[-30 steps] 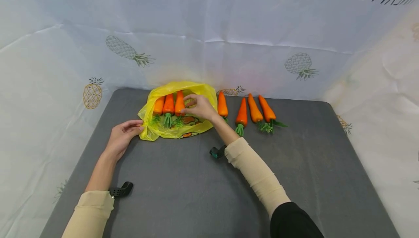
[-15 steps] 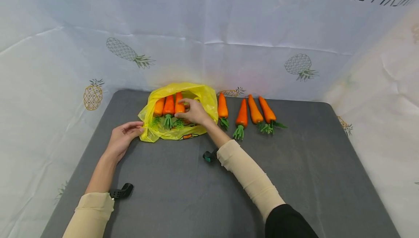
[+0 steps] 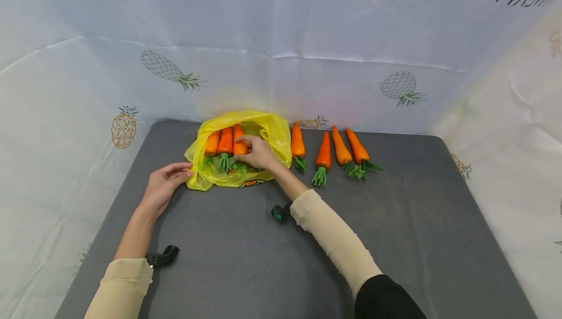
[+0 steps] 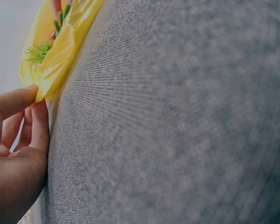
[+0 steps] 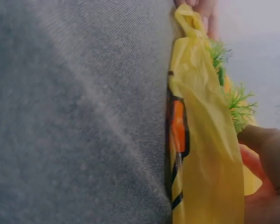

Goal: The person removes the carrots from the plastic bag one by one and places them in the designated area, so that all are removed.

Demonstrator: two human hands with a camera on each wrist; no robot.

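Observation:
A yellow plastic bag [image 3: 279, 136] lies at the back of the grey table with its mouth facing me. Inside it, three orange carrots with green tops lie side by side: a left carrot [image 3: 212, 143], a middle carrot [image 3: 226, 140] and a right carrot [image 3: 238, 131]. My left hand [image 3: 163, 186] pinches the left edge of the bag's mouth between thumb and fingers, as the left wrist view also shows. Reaching into the opening, my right hand [image 3: 259, 153] holds the right carrot near its top end. In the right wrist view the bag hides most of that carrot.
Right of the bag, several more carrots lie on the table [image 3: 395, 221] in a loose row: one carrot [image 3: 297, 142] close beside the bag, others [image 3: 324, 153] farther right. A white pineapple-print cloth [image 3: 281, 26] hangs behind and at the sides.
My right hand has moved slightly left and down within the bag, shifting the right carrot closer to the middle one. The left hand keeps its place.

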